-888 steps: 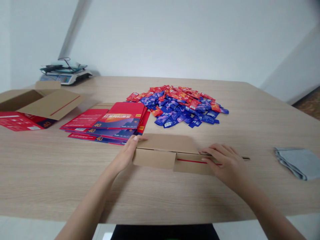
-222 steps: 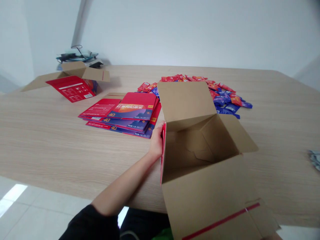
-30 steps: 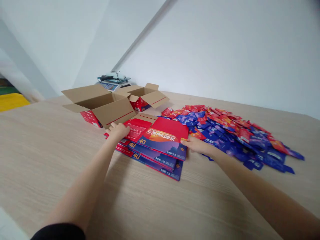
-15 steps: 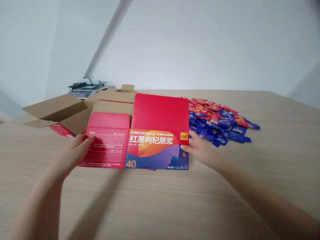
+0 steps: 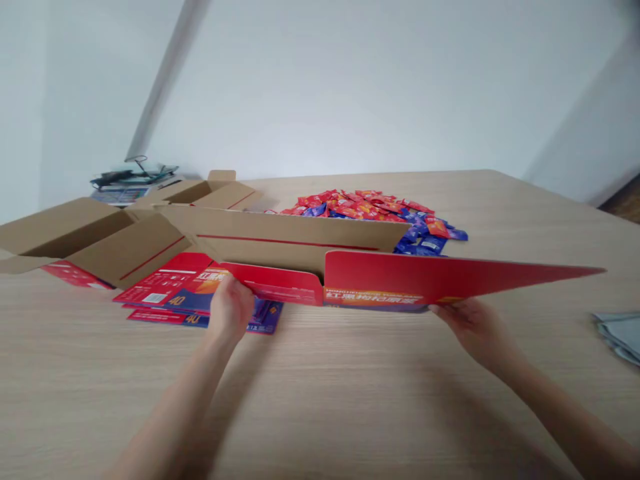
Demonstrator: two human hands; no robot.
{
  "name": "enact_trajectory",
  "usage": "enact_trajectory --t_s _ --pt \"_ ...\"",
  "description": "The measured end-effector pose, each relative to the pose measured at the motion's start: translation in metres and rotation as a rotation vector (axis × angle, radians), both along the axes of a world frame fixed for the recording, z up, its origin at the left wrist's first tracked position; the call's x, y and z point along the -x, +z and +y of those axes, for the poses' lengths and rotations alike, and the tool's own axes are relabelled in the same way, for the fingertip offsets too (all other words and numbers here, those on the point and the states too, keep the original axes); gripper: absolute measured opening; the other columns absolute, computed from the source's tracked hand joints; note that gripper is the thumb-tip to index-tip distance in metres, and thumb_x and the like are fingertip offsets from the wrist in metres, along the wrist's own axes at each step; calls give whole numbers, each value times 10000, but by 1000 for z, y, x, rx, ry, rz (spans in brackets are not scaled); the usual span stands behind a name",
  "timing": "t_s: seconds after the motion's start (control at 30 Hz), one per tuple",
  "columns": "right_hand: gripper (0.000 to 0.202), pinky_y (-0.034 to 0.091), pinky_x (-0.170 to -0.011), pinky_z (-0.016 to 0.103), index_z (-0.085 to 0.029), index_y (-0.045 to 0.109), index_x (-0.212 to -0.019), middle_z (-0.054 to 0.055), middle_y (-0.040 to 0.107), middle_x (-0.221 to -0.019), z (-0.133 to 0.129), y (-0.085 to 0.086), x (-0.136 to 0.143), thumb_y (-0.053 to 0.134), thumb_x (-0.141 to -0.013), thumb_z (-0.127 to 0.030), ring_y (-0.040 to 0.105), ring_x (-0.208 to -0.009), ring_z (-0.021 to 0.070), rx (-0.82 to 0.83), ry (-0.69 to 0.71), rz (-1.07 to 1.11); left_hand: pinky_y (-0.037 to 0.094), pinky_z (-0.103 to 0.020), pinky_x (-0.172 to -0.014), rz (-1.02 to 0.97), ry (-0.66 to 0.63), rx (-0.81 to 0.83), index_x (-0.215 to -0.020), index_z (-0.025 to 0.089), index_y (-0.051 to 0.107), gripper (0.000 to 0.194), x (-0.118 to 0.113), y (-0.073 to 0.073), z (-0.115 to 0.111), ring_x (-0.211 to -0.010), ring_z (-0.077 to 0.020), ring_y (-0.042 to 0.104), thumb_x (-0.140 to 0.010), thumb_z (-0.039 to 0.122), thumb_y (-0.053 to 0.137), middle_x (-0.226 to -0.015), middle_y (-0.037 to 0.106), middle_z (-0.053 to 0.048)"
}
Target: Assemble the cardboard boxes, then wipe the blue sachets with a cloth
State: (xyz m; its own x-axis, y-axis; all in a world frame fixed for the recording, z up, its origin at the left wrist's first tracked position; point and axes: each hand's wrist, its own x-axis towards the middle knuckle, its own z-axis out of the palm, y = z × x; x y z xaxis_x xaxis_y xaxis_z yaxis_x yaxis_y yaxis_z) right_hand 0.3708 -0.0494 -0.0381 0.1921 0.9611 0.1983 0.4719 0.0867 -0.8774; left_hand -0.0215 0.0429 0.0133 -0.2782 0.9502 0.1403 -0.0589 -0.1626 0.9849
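Both my hands grip a red printed carton (image 5: pixel 380 277), raised over the table and tilted so its front panel is seen at a steep slant. Its flaps stand apart, and the brown inner side of the back flap shows behind the red ones. My left hand (image 5: pixel 233 307) is closed on the left part, thumb on top. At the right lower edge my right hand (image 5: pixel 467 323) is closed on the carton, its fingers partly hidden beneath. Below and left of the held carton lie several flat printed cartons (image 5: pixel 173 283) in a stack.
Opened brown boxes (image 5: pixel 75 227) stand at the left, with a scale-like device (image 5: pixel 125 190) behind them. A heap of red and blue sachets (image 5: pixel 370 203) lies beyond the held carton. At the right edge is a folded grey cloth (image 5: pixel 620 333). A wall rises behind the table (image 5: pixel 320 407).
The carton has shifted right and tipped from facing me to nearly edge-on, and its flaps have spread. Both hands moved right with it. The view has turned rightward, and the flat stack shows.
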Motion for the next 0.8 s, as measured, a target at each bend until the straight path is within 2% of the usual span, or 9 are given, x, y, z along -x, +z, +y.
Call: enact_trajectory --t_s 0.13,0.3,0.4,0.5,0.57,0.6,0.67,0.77,0.8 --pt "208 631 -819 533 -336 715 -872 46 795 -894 -18 -8 -16 735 -705 -458 756 -847 318 19 -66 93 597 -494 -876 -21 -209 75 -888 248 665 337 -22 -14 -7 -1133 -330 701 -819 498 450 -962 783 -98" --pt "278 640 -841 508 -364 697 -895 42 793 -960 -27 -4 -24 797 -662 -476 758 -880 300 1 -128 185 598 -481 -811 -30 -301 222 -957 241 669 381 -28 -27 -16 -1052 -331 723 -827 534 462 -943 774 -94" --pt "333 627 -885 523 -348 706 -944 61 790 -1017 -25 -5 -23 812 -659 -485 753 -925 306 23 -98 210 584 -457 -869 -41 -167 110 -878 242 650 320 -22 -24 -17 -1045 -313 711 -816 494 463 -902 754 -84" --pt "292 611 -908 532 -334 710 -922 73 786 -987 -23 -11 -20 804 -687 -481 749 -913 301 7 -92 196 549 -424 -935 77 146 -220 -844 258 603 131 -12 -7 -26 -1025 -273 682 -781 363 557 -912 704 -38" --pt "251 610 -898 533 -335 708 -869 67 782 -927 -22 -14 -18 804 -687 -478 748 -877 296 -14 -111 198 524 -418 -949 236 381 -444 -868 270 584 105 -7 9 -39 -1004 -253 654 -768 262 613 -948 661 -16" --pt "241 609 -901 532 -339 712 -856 64 781 -912 -22 -14 -19 805 -685 -480 749 -874 295 -13 -114 202 518 -422 -938 335 445 -536 -877 276 583 104 -6 18 -47 -993 -251 643 -787 230 608 -954 645 -13" --pt "234 603 -926 528 -345 729 -842 60 786 -909 -22 -13 -20 809 -676 -489 752 -896 299 4 -99 202 514 -436 -899 592 354 -643 -888 285 612 116 -9 33 -61 -973 -258 638 -857 202 537 -948 645 -23" --pt "239 599 -949 511 -352 752 -849 51 796 -939 -22 -11 -25 814 -674 -503 752 -934 300 32 -54 191 484 -470 -927 1011 -38 -627 -1081 301 685 287 -24 46 -71 -1064 -284 638 -899 202 488 -1108 693 -60" --pt "250 607 -932 502 -354 755 -860 48 798 -946 -22 -12 -27 817 -672 -508 753 -927 298 34 -46 202 467 -485 -937 1100 -121 -603 -1168 303 682 338 -29 47 -71 -1100 -294 629 -908 215 484 -1174 695 -72"
